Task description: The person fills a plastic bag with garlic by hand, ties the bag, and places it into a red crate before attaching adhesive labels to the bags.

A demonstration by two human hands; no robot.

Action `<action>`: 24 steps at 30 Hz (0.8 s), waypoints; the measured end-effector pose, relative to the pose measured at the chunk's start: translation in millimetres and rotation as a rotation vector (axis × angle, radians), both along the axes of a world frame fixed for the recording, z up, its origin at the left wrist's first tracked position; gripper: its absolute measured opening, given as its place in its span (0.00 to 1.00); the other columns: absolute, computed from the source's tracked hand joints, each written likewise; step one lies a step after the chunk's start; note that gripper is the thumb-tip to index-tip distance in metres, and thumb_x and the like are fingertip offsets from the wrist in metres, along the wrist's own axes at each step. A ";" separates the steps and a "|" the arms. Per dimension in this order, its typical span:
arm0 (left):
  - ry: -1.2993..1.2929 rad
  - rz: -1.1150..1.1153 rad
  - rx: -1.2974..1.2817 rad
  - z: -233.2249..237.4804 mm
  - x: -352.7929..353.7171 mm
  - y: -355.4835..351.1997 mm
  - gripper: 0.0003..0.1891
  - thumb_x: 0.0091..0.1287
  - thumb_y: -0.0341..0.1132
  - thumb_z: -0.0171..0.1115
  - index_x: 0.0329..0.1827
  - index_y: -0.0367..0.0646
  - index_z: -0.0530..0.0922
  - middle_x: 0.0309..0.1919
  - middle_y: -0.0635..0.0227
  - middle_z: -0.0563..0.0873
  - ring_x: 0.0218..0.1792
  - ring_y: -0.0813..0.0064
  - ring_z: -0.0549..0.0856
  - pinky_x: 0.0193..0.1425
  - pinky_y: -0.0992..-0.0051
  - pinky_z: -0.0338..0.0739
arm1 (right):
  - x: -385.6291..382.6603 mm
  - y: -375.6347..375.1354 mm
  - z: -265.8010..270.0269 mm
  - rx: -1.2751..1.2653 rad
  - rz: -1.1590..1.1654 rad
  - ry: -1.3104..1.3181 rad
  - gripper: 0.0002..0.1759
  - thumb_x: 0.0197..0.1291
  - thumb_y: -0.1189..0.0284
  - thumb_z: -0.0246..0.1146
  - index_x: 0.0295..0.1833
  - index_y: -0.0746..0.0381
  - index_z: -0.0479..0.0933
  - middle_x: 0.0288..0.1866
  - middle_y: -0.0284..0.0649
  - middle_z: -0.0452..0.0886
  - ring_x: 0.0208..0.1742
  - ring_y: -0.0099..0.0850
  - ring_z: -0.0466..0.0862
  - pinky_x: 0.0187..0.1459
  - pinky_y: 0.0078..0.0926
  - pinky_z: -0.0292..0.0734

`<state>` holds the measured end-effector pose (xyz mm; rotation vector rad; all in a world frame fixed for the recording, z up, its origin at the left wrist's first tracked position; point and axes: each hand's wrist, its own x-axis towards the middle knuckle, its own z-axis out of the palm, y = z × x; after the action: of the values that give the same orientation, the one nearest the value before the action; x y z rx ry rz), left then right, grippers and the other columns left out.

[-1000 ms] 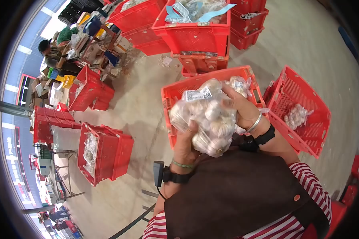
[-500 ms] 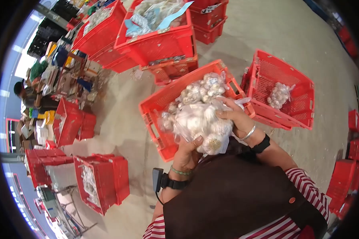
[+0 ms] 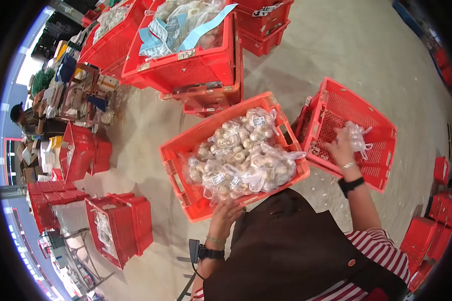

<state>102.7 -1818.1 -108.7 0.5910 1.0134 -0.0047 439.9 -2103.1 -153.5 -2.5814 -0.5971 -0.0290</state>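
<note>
Several clear bags of garlic bulbs point(image 3: 236, 150) fill much of the red crate point(image 3: 173, 178) in front of me, some with white printed labels. My left hand point(image 3: 227, 216) rests at this crate's near rim, fingers stretched out and holding nothing. Inside the red crate on the right point(image 3: 384, 130), my right hand point(image 3: 342, 146) reaches over the left side of a lone bag of garlic point(image 3: 356, 136). Its thumb is apart from the fingers, and part of the bag is hidden beneath the hand.
Stacked red crates point(image 3: 186, 72) stand ahead, the top one holding bags and blue label strips point(image 3: 208, 27). More crates point(image 3: 120, 228) are on the left, near a metal-legged stand point(image 3: 88, 261). A person point(image 3: 27, 120) is at the far left. Further crates point(image 3: 419, 236) line the right.
Both hands have let go of the bag of garlic, which now lies in the front crate. My right hand has moved right into the other crate; my left has dropped to the near rim.
</note>
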 end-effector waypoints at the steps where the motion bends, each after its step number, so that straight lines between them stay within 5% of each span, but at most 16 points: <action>1: 0.015 0.016 -0.001 2.6 0.9 -3.9 0.15 0.68 0.36 0.56 0.53 0.38 0.71 0.49 0.56 0.80 0.50 0.62 0.81 0.53 0.65 0.76 | 6.8 28.6 -28.3 0.092 0.050 0.171 0.32 0.47 0.68 0.68 0.60 0.62 0.69 0.57 0.50 0.74 0.59 0.47 0.73 0.59 0.39 0.68; 5: 0.058 0.232 0.030 12.3 -3.2 -25.7 0.11 0.68 0.35 0.57 0.49 0.40 0.73 0.43 0.59 0.82 0.44 0.66 0.83 0.48 0.68 0.78 | 17.7 166.5 -72.6 0.023 0.434 0.452 0.30 0.46 0.71 0.66 0.58 0.65 0.68 0.51 0.52 0.76 0.55 0.48 0.74 0.57 0.38 0.69; 7: 0.136 0.294 0.031 13.6 -11.2 -39.9 0.11 0.67 0.34 0.57 0.49 0.40 0.73 0.44 0.58 0.82 0.44 0.66 0.83 0.49 0.68 0.78 | 22.3 204.7 -136.1 0.054 0.473 0.424 0.28 0.46 0.72 0.66 0.55 0.66 0.69 0.51 0.53 0.74 0.54 0.49 0.73 0.57 0.39 0.69; 9: 0.202 0.317 0.022 3.4 -30.5 -55.7 0.11 0.67 0.34 0.57 0.49 0.39 0.73 0.44 0.58 0.83 0.45 0.66 0.83 0.49 0.68 0.78 | 26.1 236.8 -179.1 -0.164 0.545 0.180 0.25 0.48 0.71 0.64 0.53 0.64 0.67 0.52 0.52 0.73 0.55 0.48 0.73 0.56 0.41 0.69; 11: 0.296 0.414 -0.029 7.1 -36.4 -69.4 0.12 0.66 0.35 0.59 0.49 0.40 0.74 0.41 0.60 0.84 0.44 0.66 0.84 0.49 0.68 0.78 | 19.6 260.6 -190.6 -0.295 0.466 0.201 0.24 0.50 0.70 0.62 0.53 0.63 0.66 0.52 0.51 0.72 0.56 0.47 0.72 0.56 0.42 0.69; 16: 0.360 0.525 -0.075 -2.2 -54.5 -93.7 0.12 0.67 0.36 0.58 0.49 0.40 0.74 0.43 0.60 0.83 0.45 0.66 0.83 0.48 0.68 0.78 | 15.6 269.3 -191.5 -0.406 0.391 0.169 0.20 0.57 0.72 0.53 0.56 0.62 0.62 0.51 0.51 0.73 0.54 0.46 0.74 0.54 0.44 0.71; 24: 0.277 0.459 -0.003 -1.8 -28.5 -73.7 0.11 0.69 0.36 0.57 0.49 0.41 0.74 0.42 0.63 0.83 0.43 0.70 0.84 0.48 0.71 0.78 | 62.8 256.8 -205.4 -0.291 0.506 0.357 0.19 0.50 0.78 0.55 0.52 0.60 0.70 0.41 0.53 0.80 0.46 0.48 0.80 0.47 0.46 0.73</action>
<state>74.2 -1891.8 -110.6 0.3491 1.4012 0.3250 502.8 -1846.3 -359.0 -2.5269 -1.1568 0.7160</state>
